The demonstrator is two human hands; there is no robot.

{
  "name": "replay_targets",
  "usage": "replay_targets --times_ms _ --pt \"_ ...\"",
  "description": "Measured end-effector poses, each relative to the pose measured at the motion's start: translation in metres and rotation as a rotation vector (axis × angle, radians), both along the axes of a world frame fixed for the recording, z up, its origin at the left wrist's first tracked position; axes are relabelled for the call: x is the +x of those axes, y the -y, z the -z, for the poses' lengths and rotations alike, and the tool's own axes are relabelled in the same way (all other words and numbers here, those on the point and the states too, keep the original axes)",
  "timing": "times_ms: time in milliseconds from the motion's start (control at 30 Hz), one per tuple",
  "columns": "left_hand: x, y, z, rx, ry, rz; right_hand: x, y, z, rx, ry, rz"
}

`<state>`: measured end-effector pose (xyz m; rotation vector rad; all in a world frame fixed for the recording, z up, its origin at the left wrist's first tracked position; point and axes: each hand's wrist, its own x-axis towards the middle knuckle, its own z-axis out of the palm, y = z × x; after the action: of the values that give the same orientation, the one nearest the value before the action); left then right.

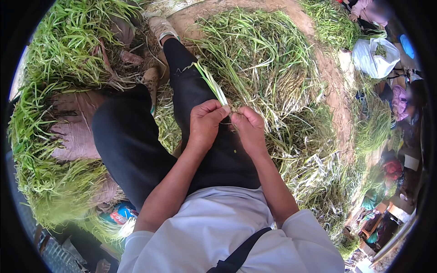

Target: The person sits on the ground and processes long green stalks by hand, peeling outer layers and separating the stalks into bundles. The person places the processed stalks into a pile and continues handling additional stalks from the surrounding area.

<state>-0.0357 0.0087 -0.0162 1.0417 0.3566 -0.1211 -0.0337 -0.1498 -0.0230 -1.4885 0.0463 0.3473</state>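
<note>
A small bunch of green and white leafy stalks [215, 85], chive-like, slants up and left above my dark trouser leg [191, 88]. My left hand [206, 124] pinches the pale lower part between thumb and fingers. Close beside it, my right hand [250, 128] has its thumb and fingertips closed at the thin, brownish lower ends of the same stalks. The fingers partly hide those ends. A tiny green scrap [235, 151] lies on the trouser cloth below the hands.
A wide heap of green and dried leaves [259, 51] spreads to the right. Fresh greens [68, 44] lie over pinkish cloth [76, 136] at left. Beyond a dirt strip [336, 99] are a white plastic bag [367, 56] and other people, including one in pink [370, 12].
</note>
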Motion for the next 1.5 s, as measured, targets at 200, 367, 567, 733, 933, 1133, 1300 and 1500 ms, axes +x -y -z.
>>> replay_targets --times_ms 200,367,567,733,933,1133,1300,1500 --pt "-0.003 0.003 0.014 -0.059 -0.064 -0.011 -0.031 0.051 0.022 -0.115 -0.153 0.172" --pt "-0.004 0.01 0.02 -0.001 0.006 0.018 -0.059 0.119 0.071 -0.324 -0.27 0.259" --pt "0.009 -0.008 -0.005 -0.064 -0.158 -0.112 -0.122 0.222 0.126 -1.288 -0.47 0.102" --pt "0.001 -0.014 -0.008 -0.004 -0.121 0.024 -0.16 0.267 0.114 -1.305 -0.382 -0.14" --pt "0.0 -0.009 -0.009 -0.012 -0.136 0.193 -0.033 0.123 0.029 -0.363 -0.164 0.048" --pt "-0.002 -0.017 -0.01 -0.047 -0.201 0.225 0.011 0.035 -0.027 0.05 -0.38 -0.31" --pt "0.0 -0.019 -0.011 -0.078 -0.23 0.165 0.007 0.021 -0.026 0.191 -0.609 -0.318" --pt "0.0 -0.007 -0.008 0.081 -0.222 0.093 -0.001 0.008 -0.028 -0.038 -0.335 -0.189"
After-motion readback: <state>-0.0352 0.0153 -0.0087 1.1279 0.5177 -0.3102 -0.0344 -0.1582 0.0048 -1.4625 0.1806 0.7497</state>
